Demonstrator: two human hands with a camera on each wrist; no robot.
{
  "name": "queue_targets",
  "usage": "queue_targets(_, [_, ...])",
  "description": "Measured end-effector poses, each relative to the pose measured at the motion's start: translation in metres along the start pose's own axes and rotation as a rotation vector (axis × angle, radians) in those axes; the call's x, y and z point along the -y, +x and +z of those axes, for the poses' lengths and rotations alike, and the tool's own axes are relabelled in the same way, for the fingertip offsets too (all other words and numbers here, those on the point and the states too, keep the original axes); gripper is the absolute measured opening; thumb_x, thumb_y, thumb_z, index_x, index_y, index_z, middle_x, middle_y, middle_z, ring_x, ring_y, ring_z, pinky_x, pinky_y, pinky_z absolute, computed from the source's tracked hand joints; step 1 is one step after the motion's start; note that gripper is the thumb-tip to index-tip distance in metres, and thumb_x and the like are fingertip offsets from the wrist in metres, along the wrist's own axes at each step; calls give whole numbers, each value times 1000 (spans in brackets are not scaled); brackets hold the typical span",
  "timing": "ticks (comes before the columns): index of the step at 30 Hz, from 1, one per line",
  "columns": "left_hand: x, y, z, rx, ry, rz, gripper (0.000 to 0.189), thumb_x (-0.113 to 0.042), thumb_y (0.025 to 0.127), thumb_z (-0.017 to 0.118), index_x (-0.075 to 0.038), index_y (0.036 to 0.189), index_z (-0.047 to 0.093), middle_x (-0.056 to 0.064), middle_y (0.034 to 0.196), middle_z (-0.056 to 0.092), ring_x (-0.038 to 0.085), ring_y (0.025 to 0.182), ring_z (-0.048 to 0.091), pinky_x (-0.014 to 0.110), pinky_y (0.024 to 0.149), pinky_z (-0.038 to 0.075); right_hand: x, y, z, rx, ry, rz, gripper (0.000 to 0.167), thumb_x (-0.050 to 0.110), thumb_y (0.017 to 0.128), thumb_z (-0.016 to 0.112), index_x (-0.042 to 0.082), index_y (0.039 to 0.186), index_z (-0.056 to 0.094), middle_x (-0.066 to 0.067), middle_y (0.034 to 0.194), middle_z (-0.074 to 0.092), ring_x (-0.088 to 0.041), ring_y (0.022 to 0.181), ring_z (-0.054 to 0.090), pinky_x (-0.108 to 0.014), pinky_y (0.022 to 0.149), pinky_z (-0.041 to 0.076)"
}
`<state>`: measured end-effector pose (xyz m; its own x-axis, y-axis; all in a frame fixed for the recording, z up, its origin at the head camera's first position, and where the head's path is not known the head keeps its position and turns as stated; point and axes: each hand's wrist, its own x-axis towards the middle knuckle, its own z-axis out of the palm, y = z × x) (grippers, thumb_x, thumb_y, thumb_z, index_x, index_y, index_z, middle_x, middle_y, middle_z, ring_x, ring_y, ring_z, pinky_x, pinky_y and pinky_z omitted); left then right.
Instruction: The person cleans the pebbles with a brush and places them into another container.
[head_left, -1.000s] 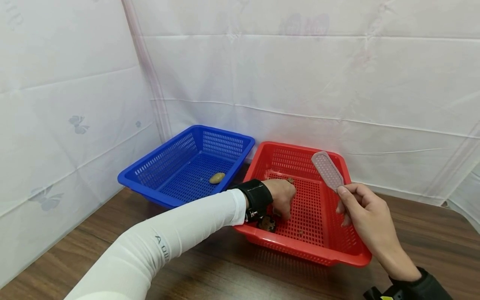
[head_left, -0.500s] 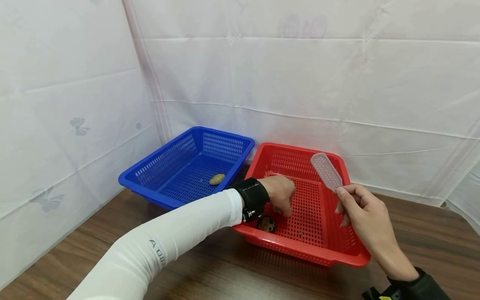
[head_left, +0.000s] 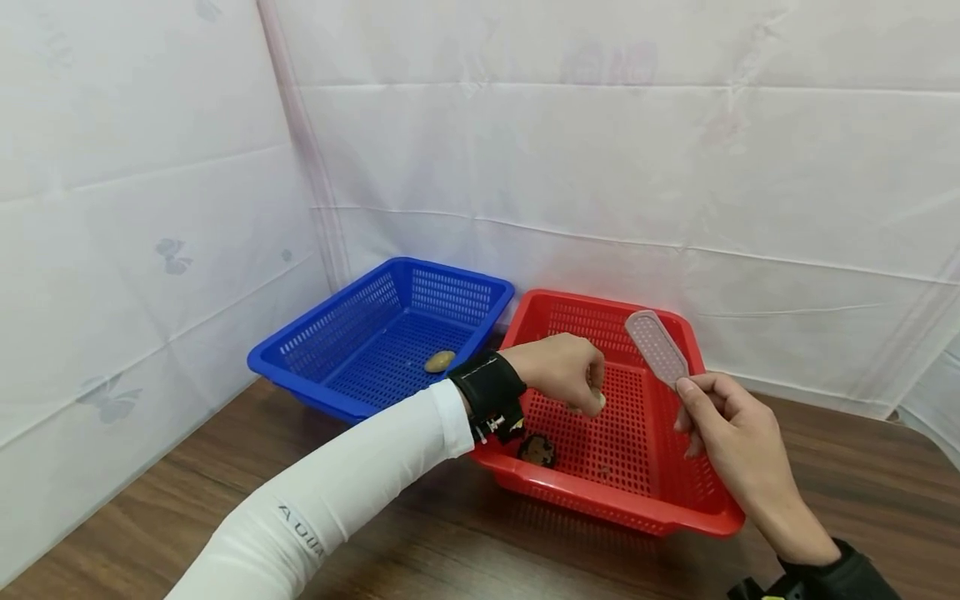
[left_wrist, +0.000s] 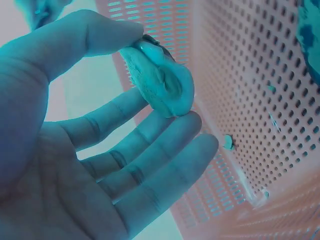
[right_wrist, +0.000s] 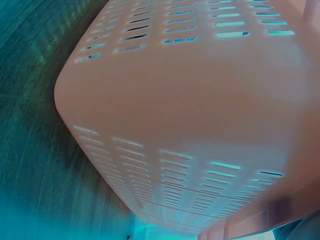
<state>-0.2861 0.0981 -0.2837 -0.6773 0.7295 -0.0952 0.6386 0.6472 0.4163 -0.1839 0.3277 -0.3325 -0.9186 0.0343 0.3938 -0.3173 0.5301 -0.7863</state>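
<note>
My left hand [head_left: 566,371] is above the red basket [head_left: 592,515]. In the left wrist view, its thumb and forefinger pinch a lumpy oval piece [left_wrist: 162,77] with a pale face and dark rim; the other fingers lie beneath it. The piece's kind is unclear, and the hand mostly hides it from the head view. At the basket's right side, my right hand [head_left: 738,433] grips a pale pink perforated paddle [head_left: 657,346] between thumb and fingers, its flat end tilted up leftward. A dark round lump with brown patches [head_left: 537,451] lies in the basket's near-left corner.
To the left stands a blue basket [head_left: 300,377] with one yellowish oval lump [head_left: 439,361] in it. Small crumbs [left_wrist: 228,142] are scattered on the red basket's floor. Both baskets stand on a wooden table [head_left: 420,533], with white sheeting [head_left: 585,192] behind.
My left hand has risen from the red basket's floor, bringing its fingers higher and slightly right. The right hand keeps its grip on the paddle, almost still.
</note>
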Motion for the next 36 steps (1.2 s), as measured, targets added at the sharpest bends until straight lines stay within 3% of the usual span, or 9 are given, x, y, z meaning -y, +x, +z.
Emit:
queue_targets(9, [-4,-23,-9,-93,-135,86,17,-21,93,79,-12,106,73,-6,92,70,10,86,64,22,77,56,-1,0,0,-2,7,0,33,35,112,57,3,113,64,-10,78,66,-25,57,60,-30,54,55])
queue_targets(18, [-8,-42,-17,-244,-340,103,27,-22,94,81,-9,117,74,-5,100,73,15,99,67,25,81,57,-3,0,-1,0,10,-2,31,34,112,58,3,115,64,-9,79,66,-24,57,61,-30,54,55])
queue_targets(30, [-18,-61,-12,-311,-497,153,30,-21,96,81,-8,121,72,-4,105,74,11,100,68,29,83,59,-1,-2,-4,-2,18,-5,28,31,111,59,4,112,64,-9,78,66,-24,57,60,-31,52,54])
queue_targets(36, [-22,-72,-6,-334,-597,131,31,-22,96,80,-9,123,72,-3,109,74,16,96,69,33,81,60,2,-3,-8,-1,28,-4,28,32,111,59,4,111,65,-9,77,66,-24,56,61,-31,52,55])
